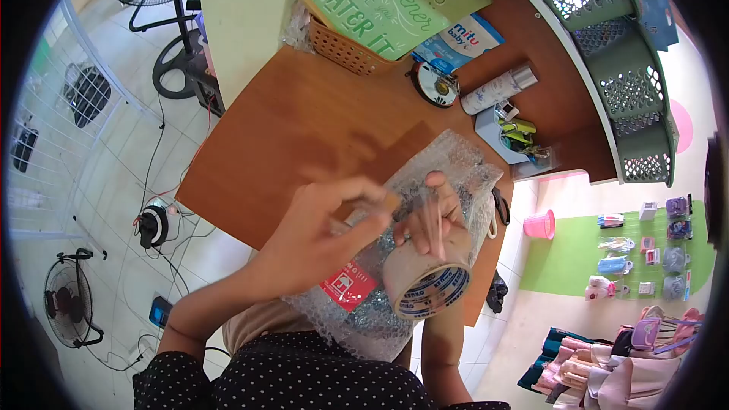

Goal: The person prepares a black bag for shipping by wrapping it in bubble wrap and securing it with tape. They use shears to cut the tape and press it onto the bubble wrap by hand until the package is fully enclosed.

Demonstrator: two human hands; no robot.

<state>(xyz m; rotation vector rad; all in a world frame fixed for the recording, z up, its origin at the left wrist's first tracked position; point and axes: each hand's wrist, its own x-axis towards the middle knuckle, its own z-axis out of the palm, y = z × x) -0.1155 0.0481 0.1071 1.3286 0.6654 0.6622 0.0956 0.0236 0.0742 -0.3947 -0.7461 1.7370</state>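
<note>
A large roll of clear packing tape (425, 281) with a blue printed core rests over a bubble-wrapped parcel (372, 323). My right hand (444, 220) is at the top of the roll, its fingers curled round it and partly blurred. Left of it, my left hand (326, 228) is raised over the parcel with thumb and fingers pinched together. A small brownish bit shows at those fingertips; motion blur hides what it is. Clear streaks like film show near my right fingers. A red label with white print (349, 286) lies on the parcel.
The parcel overlaps the brown desk's (258, 152) near edge. Toward the back are a woven basket (349, 49) under a green printed box, a blue pouch (459, 39), a spray can (499, 89) and a stationery holder (497, 133). Cables and fans (72, 300) are on the floor at left.
</note>
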